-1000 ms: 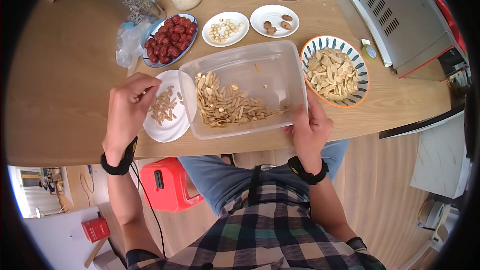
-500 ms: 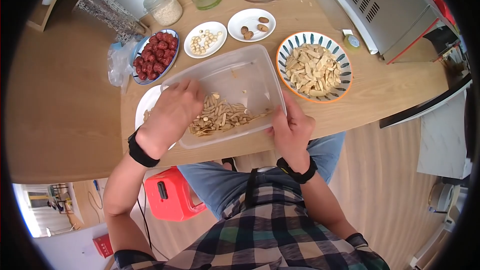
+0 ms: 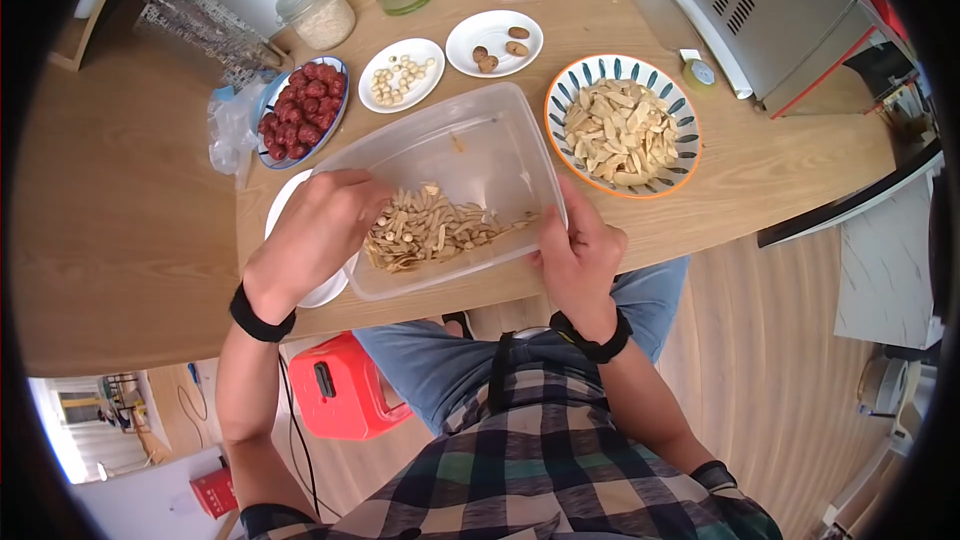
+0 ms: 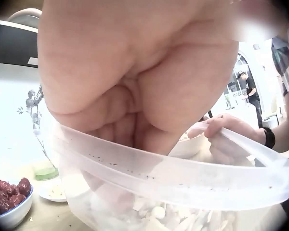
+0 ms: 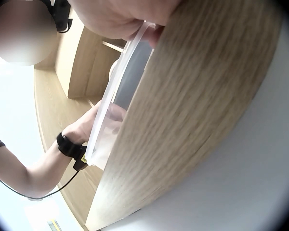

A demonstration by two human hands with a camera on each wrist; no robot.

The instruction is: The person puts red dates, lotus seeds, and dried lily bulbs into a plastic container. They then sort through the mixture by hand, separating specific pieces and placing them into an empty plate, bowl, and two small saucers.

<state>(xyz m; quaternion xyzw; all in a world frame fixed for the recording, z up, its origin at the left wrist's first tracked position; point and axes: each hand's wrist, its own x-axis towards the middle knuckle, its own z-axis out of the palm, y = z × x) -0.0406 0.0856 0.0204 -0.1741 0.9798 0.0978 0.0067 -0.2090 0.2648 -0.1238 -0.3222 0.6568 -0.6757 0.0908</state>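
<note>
A clear plastic box [image 3: 505, 155], holding tan elongated pieces [image 3: 435, 225], stands at the table's front. My left hand [image 3: 325, 225] reaches over its left side, fingers bent down inside among the pieces; its fingertips are hidden. In the left wrist view this hand [image 4: 135, 62] hangs over the rim of the box [image 4: 183, 180], and whether it pinches anything cannot be seen. My right hand [image 3: 583, 250] grips the right end of the box, thumb on the rim. Partly under my left forearm and the box lies a white plate [image 3: 325, 292], its contents hidden.
A bowl of pale slices [image 3: 620, 130] stands right of the box. Behind are plates of red dates [image 3: 305, 110], round pale seeds [image 3: 400, 80] and brown nuts [image 3: 495, 50]. Glass jars [image 3: 320, 20] line the back, and a grey appliance [image 3: 730, 0] stands at the right.
My left hand has gone from above the left white plate into the box, then shifted slightly left there. My right hand keeps its grip. The head view has turned, moving the scene left.
</note>
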